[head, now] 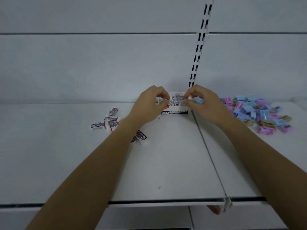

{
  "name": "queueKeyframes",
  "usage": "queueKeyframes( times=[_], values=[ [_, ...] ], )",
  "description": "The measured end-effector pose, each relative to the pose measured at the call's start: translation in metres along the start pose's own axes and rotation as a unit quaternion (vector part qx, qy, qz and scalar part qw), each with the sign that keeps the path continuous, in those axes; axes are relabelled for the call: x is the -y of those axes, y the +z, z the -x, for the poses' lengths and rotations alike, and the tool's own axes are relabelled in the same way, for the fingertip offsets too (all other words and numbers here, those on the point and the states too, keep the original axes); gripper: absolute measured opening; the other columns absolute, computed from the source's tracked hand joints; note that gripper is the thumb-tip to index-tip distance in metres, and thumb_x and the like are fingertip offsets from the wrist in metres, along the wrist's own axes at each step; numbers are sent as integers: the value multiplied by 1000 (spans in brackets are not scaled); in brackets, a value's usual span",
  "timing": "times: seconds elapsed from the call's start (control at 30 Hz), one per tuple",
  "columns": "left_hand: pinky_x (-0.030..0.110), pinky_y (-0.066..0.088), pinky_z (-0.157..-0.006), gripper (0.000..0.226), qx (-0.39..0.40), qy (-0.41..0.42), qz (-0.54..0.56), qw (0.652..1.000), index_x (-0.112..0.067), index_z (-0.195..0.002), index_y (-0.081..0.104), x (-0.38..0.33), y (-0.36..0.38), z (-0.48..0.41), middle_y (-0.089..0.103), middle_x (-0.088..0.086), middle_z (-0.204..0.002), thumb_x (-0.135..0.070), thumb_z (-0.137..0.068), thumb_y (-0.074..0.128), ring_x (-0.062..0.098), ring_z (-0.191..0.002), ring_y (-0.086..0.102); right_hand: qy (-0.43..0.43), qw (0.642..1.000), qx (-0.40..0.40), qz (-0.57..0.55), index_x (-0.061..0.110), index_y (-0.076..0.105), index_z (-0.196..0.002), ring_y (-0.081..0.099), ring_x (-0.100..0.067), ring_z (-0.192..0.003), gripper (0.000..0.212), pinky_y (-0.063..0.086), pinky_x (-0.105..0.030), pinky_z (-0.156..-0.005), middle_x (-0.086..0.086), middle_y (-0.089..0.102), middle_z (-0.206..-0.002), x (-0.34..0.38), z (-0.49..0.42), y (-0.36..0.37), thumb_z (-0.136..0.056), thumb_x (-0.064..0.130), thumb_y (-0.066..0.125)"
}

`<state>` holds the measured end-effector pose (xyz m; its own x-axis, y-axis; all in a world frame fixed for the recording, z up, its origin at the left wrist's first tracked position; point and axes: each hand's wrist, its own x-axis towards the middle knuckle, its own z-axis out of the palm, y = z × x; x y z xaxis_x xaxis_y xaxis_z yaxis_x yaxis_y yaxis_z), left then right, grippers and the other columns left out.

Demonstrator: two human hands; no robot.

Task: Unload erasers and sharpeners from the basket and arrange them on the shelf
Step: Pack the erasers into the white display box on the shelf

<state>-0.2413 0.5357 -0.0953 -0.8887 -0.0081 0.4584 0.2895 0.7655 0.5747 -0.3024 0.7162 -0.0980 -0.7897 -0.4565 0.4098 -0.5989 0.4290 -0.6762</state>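
Our left hand point(149, 103) curls its fingers and pinches the first eraser point(168, 102) at its tip. Our right hand point(204, 103) pinches the second eraser point(189, 97) the same way. Both hands sit at the rim of the 4B box point(176, 112), which lies between and just below them at the far edge of the shelf point(166, 163), its long axis running left to right. Neither hand is clearly nearer. We judge the coming move to be straight down into the box. Loose erasers point(106, 122) lie near left, and the sharpeners point(255, 113) are piled right.
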Motion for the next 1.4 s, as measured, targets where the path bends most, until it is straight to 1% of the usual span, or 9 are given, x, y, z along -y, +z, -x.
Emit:
queueKeyframes(
  times=[0.1, 0.2, 0.4, 0.63, 0.8, 0.93, 1.07, 1.17, 1.4],
  values=[
    [13, 31, -72, 8, 17, -7, -24, 1000, -7, -93, 63, 2, 0, 1, 63, 6, -94, -12, -87, 60, 17, -92, 53, 7, 1000, 13, 8, 14, 61, -91, 53, -1, -73, 5, 37, -4, -64, -1, 61, -87, -2, -1, 1, -86, 15, 61],
    [16, 31, -74, 11, 28, -10, -37, 999, -6, -94, 64, 3, -1, 2, 64, 7, -96, -12, -89, 57, 20, -95, 54, 20, 1000, 22, 2, 13, 61, -93, 58, -12, -81, 6, 42, -15, -70, -6, 64, -96, -1, -1, -1, -88, 15, 59],
    [33, 40, -85, 17, 49, -26, -107, 993, -10, -94, 64, 3, 0, 2, 59, 5, -101, -18, -92, 49, 22, -98, 50, 28, 999, 37, 24, 15, 61, -94, 52, 5, -74, 7, 34, 2, -61, 3, 61, -94, -2, -1, 0, -90, 18, 55],
    [35, 41, -85, 23, 55, 1, -174, 983, -14, -100, 65, 2, 1, 4, 58, 2, -109, -23, -93, 45, 21, -102, 49, 1, 995, 70, 72, 10, 67, -99, 51, -8, -91, 15, 35, -11, -72, 3, 59, -97, 1, 0, 1, -90, 13, 55],
    [35, 41, -90, 25, 76, 10, -176, 981, -17, -109, 64, 1, 2, 4, 59, 0, -115, -26, -94, 46, 21, -109, 47, -62, 983, 94, 147, 5, 68, -101, 56, -20, -92, 18, 39, -27, -86, -9, 64, -100, 3, -1, -1, -86, 12, 60],
    [34, 40, -91, 33, 92, 11, -190, 977, -20, -114, 62, 5, 2, 4, 60, -1, -116, -34, -91, 41, 22, -112, 47, -90, 969, 110, 204, 7, 63, -109, 50, -20, -101, 26, 23, -17, -79, -9, 60, -107, 2, 1, -2, -86, 19, 62],
    [34, 35, -97, 55, 111, 23, -237, 965, -21, -125, 54, 8, 2, 6, 55, -2, -127, -46, -82, 31, 21, -120, 44, -87, 964, 99, 232, 13, 60, -115, 48, -23, -107, 34, 26, -22, -88, -6, 59, -112, -4, 0, 1, -85, 27, 62],
    [35, 32, -99, 46, 118, 7, -267, 956, -22, -123, 53, 7, 5, 4, 52, -5, -130, -49, -90, 35, 19, -125, 40, -78, 958, 113, 251, 18, 58, -119, 43, -24, -117, 38, 30, -32, -97, -3, 56, -121, -6, 1, 2, -84, 33, 60],
    [35, 32, -92, 31, 157, -37, -212, 964, -20, -117, 56, 1, 2, -9, 56, 2, -118, -28, -93, 36, 21, -117, 42, -45, 959, 143, 239, 19, 51, -122, 38, -23, -120, 52, 29, -35, -103, -1, 49, -126, -2, 4, 6, -80, 48, 61]
  ],
)
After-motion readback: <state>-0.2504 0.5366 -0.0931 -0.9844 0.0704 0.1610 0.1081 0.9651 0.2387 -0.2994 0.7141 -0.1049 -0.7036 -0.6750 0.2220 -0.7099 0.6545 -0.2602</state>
